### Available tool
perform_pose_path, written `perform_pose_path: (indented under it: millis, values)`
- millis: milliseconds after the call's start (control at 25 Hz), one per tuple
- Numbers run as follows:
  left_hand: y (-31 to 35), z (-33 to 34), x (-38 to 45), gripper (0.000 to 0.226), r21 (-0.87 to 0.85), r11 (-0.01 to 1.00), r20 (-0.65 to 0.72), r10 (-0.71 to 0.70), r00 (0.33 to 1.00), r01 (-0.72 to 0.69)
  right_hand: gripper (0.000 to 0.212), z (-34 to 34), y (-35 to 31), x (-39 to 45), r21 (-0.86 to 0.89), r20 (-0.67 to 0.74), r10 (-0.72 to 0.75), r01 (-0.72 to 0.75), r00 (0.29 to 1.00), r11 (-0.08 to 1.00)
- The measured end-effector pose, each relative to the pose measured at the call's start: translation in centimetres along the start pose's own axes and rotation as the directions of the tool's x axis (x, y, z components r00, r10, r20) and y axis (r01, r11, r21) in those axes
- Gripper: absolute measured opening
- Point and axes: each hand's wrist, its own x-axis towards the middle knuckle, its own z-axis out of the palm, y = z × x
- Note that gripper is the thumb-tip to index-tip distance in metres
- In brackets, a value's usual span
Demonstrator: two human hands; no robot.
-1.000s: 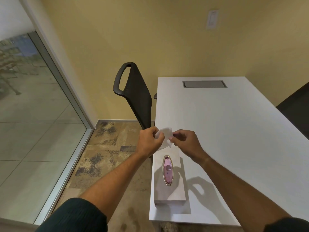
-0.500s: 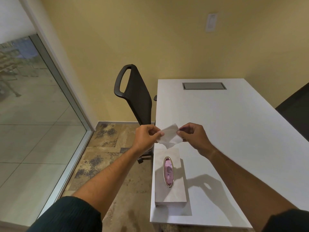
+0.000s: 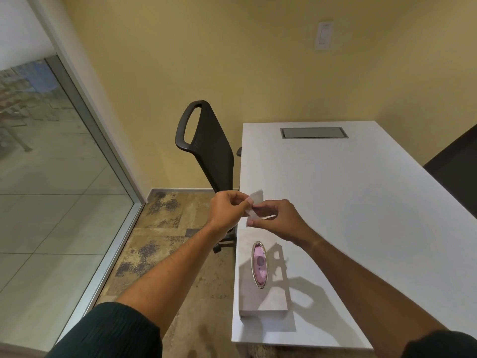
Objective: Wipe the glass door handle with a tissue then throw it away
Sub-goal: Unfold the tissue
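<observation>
A small white tissue [image 3: 255, 202] is pinched between both my hands above the near left corner of the white table [image 3: 361, 202]. My left hand [image 3: 227, 209] grips its left edge and my right hand [image 3: 278, 219] grips its lower right part. Below them a pale tissue box [image 3: 260, 298] with an oval pink slot lies on the table. A glass wall panel [image 3: 51, 189] with a metal frame fills the left side. No door handle is in view.
A black office chair [image 3: 209, 151] stands at the table's left edge, close behind my hands. A grey cable hatch [image 3: 313, 133] is set in the table's far end. Another dark chair [image 3: 456, 171] shows at the right. Patterned carpet [image 3: 154, 241] covers the floor.
My hands first pulled apart, stretching the tissue out, then came together again and rose slightly. The tissue is now folded smaller between the fingers.
</observation>
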Motion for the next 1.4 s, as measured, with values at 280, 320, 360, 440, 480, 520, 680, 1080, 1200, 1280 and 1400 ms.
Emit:
perform_pose_path:
  millis: [280,320,360,440,480,520,680,1080,1200,1280,1400]
  values:
    - [0.3,0.0,-0.5,0.013,-0.182,0.978,0.054,-0.093,0.994,0.102,0.022,0.5,0.2,0.1,-0.061,-0.164,-0.025,0.015,0.986,0.998]
    - [0.4,0.0,-0.6,0.012,-0.196,0.975,0.071,-0.094,0.993,0.106,0.019,0.4,0.2,0.2,-0.037,-0.166,-0.005,-0.001,0.986,0.999]
    - [0.5,0.0,-0.6,0.012,-0.202,0.974,0.085,-0.091,0.992,0.106,0.017,0.3,0.1,0.2,-0.012,-0.163,0.009,-0.011,0.987,1.000]
    - [0.5,0.1,-0.7,0.009,-0.192,0.976,0.093,-0.083,0.992,0.099,0.015,0.1,-0.1,0.2,0.012,-0.145,0.019,-0.018,0.989,1.000]
    - [0.5,0.1,-0.7,0.008,-0.182,0.979,0.093,-0.078,0.993,0.094,0.015,0.1,-0.2,0.2,0.013,-0.133,0.019,-0.017,0.991,1.000]
    - [0.5,0.1,-0.8,0.009,-0.175,0.980,0.092,-0.076,0.993,0.091,0.015,0.1,-0.2,0.1,0.011,-0.121,0.018,-0.017,0.992,1.000]
    - [0.4,0.1,-0.5,0.011,-0.151,0.984,0.028,-0.089,0.996,0.092,0.016,-0.2,0.1,0.3,0.117,-0.182,0.074,-0.054,0.981,0.992]
    - [-0.5,-1.4,-0.2,0.019,-0.189,0.958,-0.229,-0.258,0.939,0.217,0.012,-3.4,1.2,0.2,0.613,-0.330,0.349,-0.082,0.877,0.786]
    - [-0.5,-1.4,-0.3,0.013,-0.198,0.954,-0.256,-0.273,0.927,0.226,0.010,-3.4,0.9,0.1,0.686,-0.314,0.392,-0.079,0.864,0.723]
    - [-0.6,-1.5,-0.3,0.013,-0.200,0.945,-0.230,-0.302,0.925,0.258,0.008,-3.4,0.7,0.1,0.738,-0.284,0.431,-0.092,0.856,0.669]
    - [-0.9,-1.7,-0.5,0.010,-0.056,0.930,-0.015,-0.366,0.931,0.364,0.008,-3.5,0.2,0.3,0.698,-0.261,0.400,-0.114,0.879,0.707]
